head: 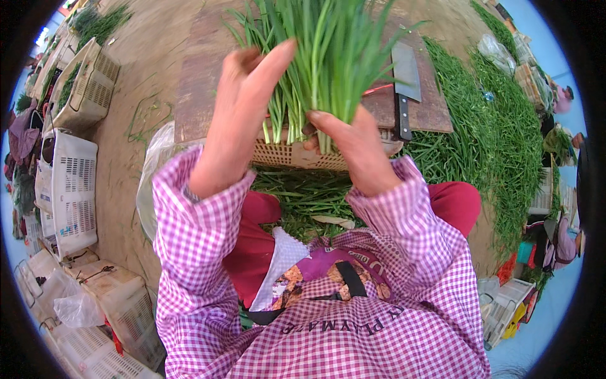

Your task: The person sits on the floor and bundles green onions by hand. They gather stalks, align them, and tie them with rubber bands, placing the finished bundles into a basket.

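Observation:
My right hand (352,137) grips a bunch of long green leafy stalks (326,61), likely chives, near their pale cut ends. The leaves fan upward and are blurred. At the bunch's left side my left hand (246,94) is raised, thumb and fingers apart, holding nothing that shows. Behind and left of the held bunch, more stalks (284,113) lie with pale ends at the near edge of a wooden board (203,94). A cleaver (405,80) with a black handle rests at the board's right, near a red strip (378,89).
A plastic crate (289,154) supports the board. Loose greens (502,123) cover the ground at right, with more (312,189) between my knees. White crates (75,189) stand at left, and a clear plastic bag (154,175) lies beside the board. Several people sit at both far sides.

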Demonstrator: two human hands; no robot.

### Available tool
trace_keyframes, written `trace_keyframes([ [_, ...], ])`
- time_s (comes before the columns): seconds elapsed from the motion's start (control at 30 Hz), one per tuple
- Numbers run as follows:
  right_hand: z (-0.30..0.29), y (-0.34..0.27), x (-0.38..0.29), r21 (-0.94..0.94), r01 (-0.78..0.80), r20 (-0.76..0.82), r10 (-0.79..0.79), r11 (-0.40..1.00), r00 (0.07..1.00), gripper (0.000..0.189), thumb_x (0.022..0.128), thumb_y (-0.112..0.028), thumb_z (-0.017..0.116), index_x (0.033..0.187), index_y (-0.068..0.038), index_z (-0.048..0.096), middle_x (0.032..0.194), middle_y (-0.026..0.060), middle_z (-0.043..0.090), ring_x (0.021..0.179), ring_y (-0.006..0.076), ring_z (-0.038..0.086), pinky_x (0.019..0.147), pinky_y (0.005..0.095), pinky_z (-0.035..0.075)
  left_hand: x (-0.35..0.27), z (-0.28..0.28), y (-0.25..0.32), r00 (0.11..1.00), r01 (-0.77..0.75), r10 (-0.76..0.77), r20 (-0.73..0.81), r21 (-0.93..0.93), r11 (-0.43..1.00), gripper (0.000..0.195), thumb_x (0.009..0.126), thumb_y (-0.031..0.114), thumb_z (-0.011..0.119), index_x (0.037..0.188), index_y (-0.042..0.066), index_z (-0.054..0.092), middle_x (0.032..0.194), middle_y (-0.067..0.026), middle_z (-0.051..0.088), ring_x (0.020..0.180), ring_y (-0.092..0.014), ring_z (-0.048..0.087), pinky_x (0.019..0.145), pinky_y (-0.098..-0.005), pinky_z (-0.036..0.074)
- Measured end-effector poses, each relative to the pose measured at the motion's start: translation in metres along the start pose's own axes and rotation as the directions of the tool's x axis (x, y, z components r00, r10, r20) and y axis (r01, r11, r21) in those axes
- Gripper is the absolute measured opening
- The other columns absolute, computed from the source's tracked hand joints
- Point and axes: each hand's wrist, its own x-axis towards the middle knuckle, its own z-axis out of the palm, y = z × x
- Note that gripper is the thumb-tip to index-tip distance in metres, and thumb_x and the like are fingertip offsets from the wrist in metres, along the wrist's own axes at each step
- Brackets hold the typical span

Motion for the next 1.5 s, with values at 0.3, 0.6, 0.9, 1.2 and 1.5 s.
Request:
trace_keyframes([
  [0.3,-0.015,0.022,0.022,0.002,-0.101,0.124,0.1,0.995,0.987,0.027,0.087,-0.013,0.065,0.112,-0.002,0.063,0.092,0.0048,0.066,0.061,0.0151,0.062,0.055,0.0269,0.049,-0.046,0.002,-0.061,0.888,0.441,-0.456,-0.062,-0.174,0.881,0.065,0.091,0.043,0.063,0.122,-0.013,0.048,0.114,-0.0201,0.058,0.104,-0.024,0.056,0.09,-0.0339,0.044],
  [0.6,-0.024,0.009,0.028,-0.489,-0.104,0.128,0.189,0.866,0.974,0.038,0.088,-0.036,0.062,0.107,-0.003,0.068,0.083,0.011,0.069,0.063,0.0186,0.067,0.05,0.0317,0.053,-0.049,0.014,-0.036,0.917,0.389,-0.397,-0.049,-0.12,0.913,0.049,0.093,0.031,0.063,0.114,-0.011,0.049,0.107,-0.0168,0.06,0.088,-0.017,0.06,0.078,-0.0297,0.049],
  [0.9,-0.027,0.006,0.024,-0.543,-0.177,0.102,0.274,0.821,0.956,0.049,0.088,-0.045,0.062,0.109,-0.001,0.067,0.082,0.012,0.069,0.061,0.0201,0.068,0.05,0.0315,0.054,-0.048,0.029,-0.034,0.897,0.438,-0.441,0.015,-0.165,0.884,0.056,0.095,0.036,0.06,0.12,-0.013,0.049,0.109,-0.0173,0.063,0.097,-0.019,0.061,0.085,-0.032,0.048],
  [1.2,-0.029,0.018,0.038,-0.822,-0.055,0.099,0.238,0.566,0.966,0.042,0.086,-0.041,0.052,0.089,-0.003,0.071,0.061,0.0124,0.067,0.062,0.028,0.069,0.068,0.0394,0.053,-0.026,0.045,-0.037,0.882,0.427,-0.464,0.084,0.274,0.862,0.083,0.075,0.057,0.068,0.109,-0.017,0.051,0.112,-0.0343,0.057,0.1,-0.049,0.061,0.086,-0.0505,0.05],
  [1.5,-0.03,0.011,0.044,-0.851,0.033,0.199,0.263,0.524,0.944,0.047,0.085,-0.045,0.056,0.093,-0.001,0.069,0.063,0.0113,0.068,0.065,0.025,0.071,0.067,0.037,0.054,-0.012,0.048,-0.037,0.853,0.442,-0.515,0.084,0.407,0.799,0.094,0.072,0.063,0.068,0.116,-0.017,0.047,0.116,-0.0326,0.057,0.104,-0.045,0.061,0.088,-0.0494,0.05],
])
